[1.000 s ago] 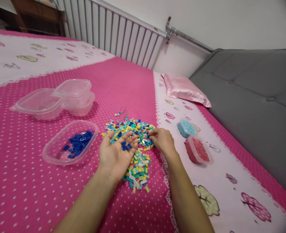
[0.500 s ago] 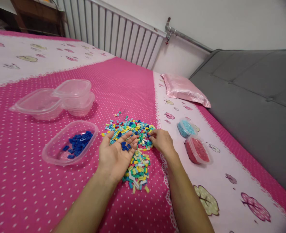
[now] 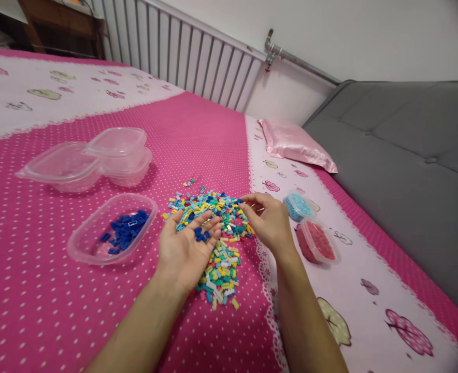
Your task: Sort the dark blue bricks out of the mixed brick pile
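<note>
A heap of small coloured bricks (image 3: pixel 217 235) lies on the pink dotted bedspread (image 3: pixel 198 134). My left hand (image 3: pixel 186 248) rests palm up over the heap's left side, fingers spread, cupping a few dark blue bricks (image 3: pixel 201 234). My right hand (image 3: pixel 268 220) hovers at the heap's right edge, its thumb and fingers pinched together; what they hold is too small to make out. Left of my left hand stands a clear oval tub (image 3: pixel 97 241) with dark blue bricks (image 3: pixel 126 230) in it.
Stacked clear tubs and lids (image 3: pixel 97 158) sit farther back left. Right of the heap are a small tub of light blue bricks (image 3: pixel 298 204) and one of red bricks (image 3: pixel 316 241). A pink pillow (image 3: pixel 297 145), a grey sofa (image 3: pixel 408 166) and a radiator (image 3: pixel 190 52) border the bed.
My right hand has lifted off the heap and turned, fingers pinched, moving slightly right and up. My left hand stays cupped with the blue bricks.
</note>
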`<control>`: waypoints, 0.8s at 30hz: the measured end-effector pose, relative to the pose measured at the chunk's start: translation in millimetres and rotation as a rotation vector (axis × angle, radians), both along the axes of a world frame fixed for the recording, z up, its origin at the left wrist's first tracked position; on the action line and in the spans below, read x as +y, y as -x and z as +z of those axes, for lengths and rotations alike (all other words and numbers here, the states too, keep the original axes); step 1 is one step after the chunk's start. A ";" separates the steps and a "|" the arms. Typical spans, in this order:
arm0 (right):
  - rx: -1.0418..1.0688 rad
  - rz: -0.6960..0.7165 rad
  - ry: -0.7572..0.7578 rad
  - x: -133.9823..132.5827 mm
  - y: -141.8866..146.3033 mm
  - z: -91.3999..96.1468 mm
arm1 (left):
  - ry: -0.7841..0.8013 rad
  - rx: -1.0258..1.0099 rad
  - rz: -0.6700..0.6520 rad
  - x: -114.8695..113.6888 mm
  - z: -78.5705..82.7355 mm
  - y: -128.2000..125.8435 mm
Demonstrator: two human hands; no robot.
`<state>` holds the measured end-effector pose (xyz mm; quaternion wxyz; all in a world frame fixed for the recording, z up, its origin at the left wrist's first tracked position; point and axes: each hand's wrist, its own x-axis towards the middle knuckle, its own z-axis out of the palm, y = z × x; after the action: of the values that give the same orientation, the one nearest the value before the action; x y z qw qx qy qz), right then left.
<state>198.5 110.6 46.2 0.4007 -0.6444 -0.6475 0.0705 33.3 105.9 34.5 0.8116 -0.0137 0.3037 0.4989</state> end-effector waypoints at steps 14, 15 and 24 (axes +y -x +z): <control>0.069 0.089 -0.371 -30.8 25.3 29.1 | -0.016 -0.006 -0.021 0.0 -3.7 0.5; 0.069 0.089 -0.382 -31.9 25.9 29.7 | -0.017 -0.007 -0.022 0.1 -3.6 0.7; 0.072 0.097 -0.425 -35.5 28.5 32.5 | -0.016 -0.021 -0.032 0.9 -4.6 0.7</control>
<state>170.0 75.1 78.7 0.5463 -0.5107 -0.6634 -0.0253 32.6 106.8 29.9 0.8227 -0.0074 0.2913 0.4881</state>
